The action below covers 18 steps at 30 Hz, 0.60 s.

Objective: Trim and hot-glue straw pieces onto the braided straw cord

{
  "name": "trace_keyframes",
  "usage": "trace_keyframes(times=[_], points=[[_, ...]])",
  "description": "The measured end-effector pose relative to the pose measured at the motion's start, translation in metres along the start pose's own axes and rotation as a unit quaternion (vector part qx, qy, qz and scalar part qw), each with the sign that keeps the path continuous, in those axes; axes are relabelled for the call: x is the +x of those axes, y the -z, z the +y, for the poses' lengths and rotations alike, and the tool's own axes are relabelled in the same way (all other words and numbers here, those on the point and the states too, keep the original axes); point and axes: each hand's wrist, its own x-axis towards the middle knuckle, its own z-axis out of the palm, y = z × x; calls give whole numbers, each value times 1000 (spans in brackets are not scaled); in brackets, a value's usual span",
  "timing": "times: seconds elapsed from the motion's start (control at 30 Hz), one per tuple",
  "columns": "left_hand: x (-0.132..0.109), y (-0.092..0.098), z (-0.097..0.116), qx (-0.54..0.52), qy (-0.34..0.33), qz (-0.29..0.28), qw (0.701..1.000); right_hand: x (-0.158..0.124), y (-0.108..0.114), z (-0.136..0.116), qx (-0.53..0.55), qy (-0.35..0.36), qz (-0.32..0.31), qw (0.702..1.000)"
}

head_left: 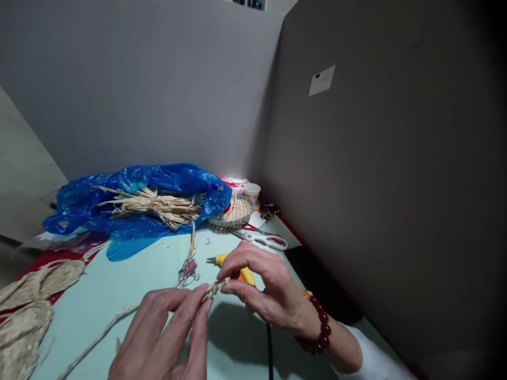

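Between my two hands is a short braided piece of straw [215, 289], held above the pale green table. My left hand [168, 330] pinches its near end between thumb and fingers. The far end sits in the pinch of my right hand [263, 282], whose wrist wears a dark red bead bracelet. A long twisted straw cord [99, 336] runs from behind my left hand toward the lower left. Just beyond the hands lie binder clips [189, 270] with a straw strand. Yellow-handled pliers [247, 275] are partly hidden behind my right hand.
A blue plastic bag [134, 248] with a tied straw bundle [158, 207] lies at the back. Near it are a woven basket [233, 214], a paper cup [252, 190] and white-handled scissors [273, 241]. Woven straw soles [24, 338] lie left. Grey partitions [178, 89] enclose the table.
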Motion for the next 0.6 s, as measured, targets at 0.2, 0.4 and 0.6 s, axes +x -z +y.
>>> trace_keyframes(times=[0.2,0.4,0.6], points=[[7,12,-41,76,-307,-61,947,-1,-3,-10,92,-40,18,995],[6,15,-55,116,-360,-49,924,-2,6,5,244,-167,196,935],[10,16,-49,116,-374,-40,919,-4,4,35,253,-261,185,913]])
